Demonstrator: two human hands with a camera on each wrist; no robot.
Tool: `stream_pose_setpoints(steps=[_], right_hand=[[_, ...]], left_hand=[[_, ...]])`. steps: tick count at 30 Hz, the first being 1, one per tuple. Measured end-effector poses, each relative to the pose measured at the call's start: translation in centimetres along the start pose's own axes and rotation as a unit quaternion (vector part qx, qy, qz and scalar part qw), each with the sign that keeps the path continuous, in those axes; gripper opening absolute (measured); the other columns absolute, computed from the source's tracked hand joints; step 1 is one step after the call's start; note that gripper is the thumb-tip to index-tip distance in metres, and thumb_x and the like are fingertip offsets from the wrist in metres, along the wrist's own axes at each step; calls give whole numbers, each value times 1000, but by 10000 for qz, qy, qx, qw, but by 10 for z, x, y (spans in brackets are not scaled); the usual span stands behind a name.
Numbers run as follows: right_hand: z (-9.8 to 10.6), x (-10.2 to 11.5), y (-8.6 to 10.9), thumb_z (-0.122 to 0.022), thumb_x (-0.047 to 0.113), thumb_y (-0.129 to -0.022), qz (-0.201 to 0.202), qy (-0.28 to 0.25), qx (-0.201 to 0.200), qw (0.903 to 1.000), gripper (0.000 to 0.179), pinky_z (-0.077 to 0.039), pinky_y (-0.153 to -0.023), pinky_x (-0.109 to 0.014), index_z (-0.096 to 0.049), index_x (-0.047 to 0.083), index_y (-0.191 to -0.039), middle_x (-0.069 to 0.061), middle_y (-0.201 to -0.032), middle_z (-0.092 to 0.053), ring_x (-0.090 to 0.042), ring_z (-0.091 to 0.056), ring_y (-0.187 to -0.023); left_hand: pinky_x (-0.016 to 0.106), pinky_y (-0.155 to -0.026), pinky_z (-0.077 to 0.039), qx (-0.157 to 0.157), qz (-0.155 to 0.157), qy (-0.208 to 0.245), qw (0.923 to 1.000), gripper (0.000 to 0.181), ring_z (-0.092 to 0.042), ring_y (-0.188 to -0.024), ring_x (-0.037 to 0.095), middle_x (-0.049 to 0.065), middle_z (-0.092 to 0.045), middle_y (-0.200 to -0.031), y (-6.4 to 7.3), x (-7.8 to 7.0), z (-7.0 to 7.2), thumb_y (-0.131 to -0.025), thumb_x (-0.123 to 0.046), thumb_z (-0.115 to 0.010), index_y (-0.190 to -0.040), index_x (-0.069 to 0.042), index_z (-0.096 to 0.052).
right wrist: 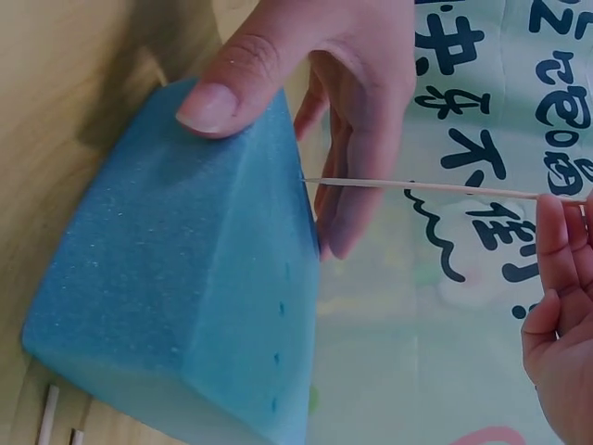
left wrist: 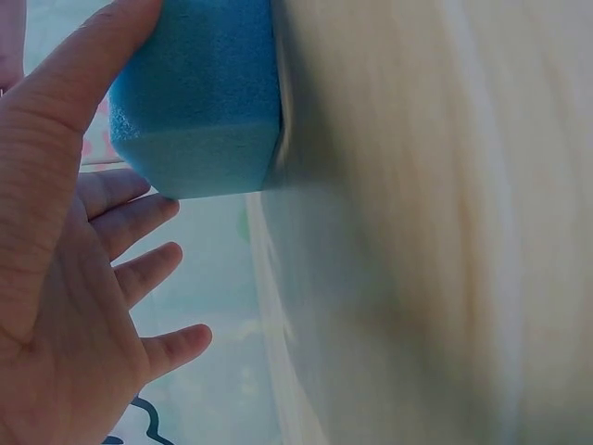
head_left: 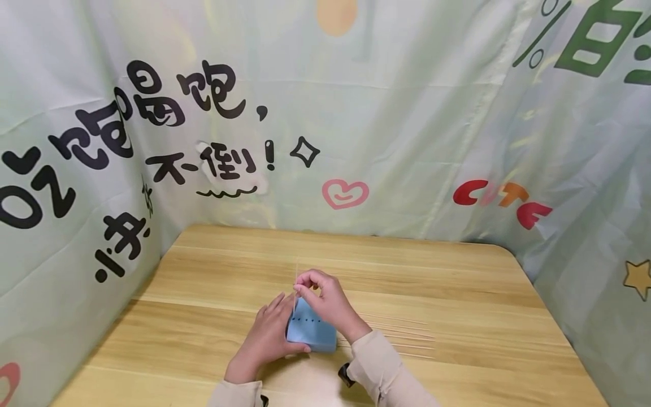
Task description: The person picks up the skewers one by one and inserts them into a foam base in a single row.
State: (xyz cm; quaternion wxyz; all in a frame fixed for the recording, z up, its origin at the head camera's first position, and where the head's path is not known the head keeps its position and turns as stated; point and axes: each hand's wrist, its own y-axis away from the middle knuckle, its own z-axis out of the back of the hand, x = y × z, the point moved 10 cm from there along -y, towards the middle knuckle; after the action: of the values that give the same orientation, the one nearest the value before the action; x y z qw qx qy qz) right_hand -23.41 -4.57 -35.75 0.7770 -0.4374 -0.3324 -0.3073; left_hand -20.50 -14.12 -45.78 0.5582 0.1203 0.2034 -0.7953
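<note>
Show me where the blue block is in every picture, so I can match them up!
Head: the blue block is at the bottom middle, small, between the hands.
Left wrist: it's at the top, left of the middle.
Right wrist: it's big and fills much of the left half.
Shared landmark: the left hand, touching the block in all three.

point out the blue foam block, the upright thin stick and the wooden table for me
Blue foam block [right wrist: 153, 250]: right wrist view, on its broad darker face.
Upright thin stick [right wrist: 445, 188]: right wrist view, on its bare shaft.
Wooden table [head_left: 458, 282]: head view, on a bare part of its top.
</note>
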Motion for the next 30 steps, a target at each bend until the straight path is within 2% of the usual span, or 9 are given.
stream_pose_setpoints(steps=[3,12,21,24,30], right_hand=[[-2,-2,1,-62,11,-91,7,64,23,10000,6,-49,-71,-32,-65,8,-87,2,-81,-62,-9,-53,-76],[-10,-11,8,-63,12,-91,-106,176,150,9997,5,-45,-65,-22,-66,9,-89,4,-81,-62,-7,-54,-77],[-15,-19,13,-63,12,-91,-120,215,120,9996,4,-50,-68,-29,-65,10,-87,4,-81,-62,-7,-55,-77],[-15,-21,14,-63,12,-91,-121,188,99,9997,4,-50,-68,-28,-65,10,-87,4,-81,-62,-8,-55,-77],[-15,-22,16,-63,12,-91,-50,165,37,9998,5,-51,-69,-36,-65,9,-87,2,-80,-63,-8,-57,-78]], left_hand=[[66,-100,-31,-25,-17,7,10000,112,-31,-136,36,9,-40,-147,0,-1,0,-59,-57,-82,-147,-7,-32],[65,-100,-30,-79,-23,96,9999,110,-31,-136,36,8,-42,-146,1,0,1,-59,-58,-81,-145,-8,-37],[64,-99,-32,-88,-75,57,9999,104,-32,-135,36,8,-44,-144,0,-1,2,-59,-57,-82,-141,-9,-42],[64,-99,-32,-84,-74,53,9999,104,-32,-135,36,8,-44,-145,0,-1,3,-58,-56,-82,-142,-10,-42],[63,-100,-32,-69,-49,68,9999,106,-32,-136,36,8,-42,-146,1,-1,2,-58,-57,-82,-143,-9,-40]])
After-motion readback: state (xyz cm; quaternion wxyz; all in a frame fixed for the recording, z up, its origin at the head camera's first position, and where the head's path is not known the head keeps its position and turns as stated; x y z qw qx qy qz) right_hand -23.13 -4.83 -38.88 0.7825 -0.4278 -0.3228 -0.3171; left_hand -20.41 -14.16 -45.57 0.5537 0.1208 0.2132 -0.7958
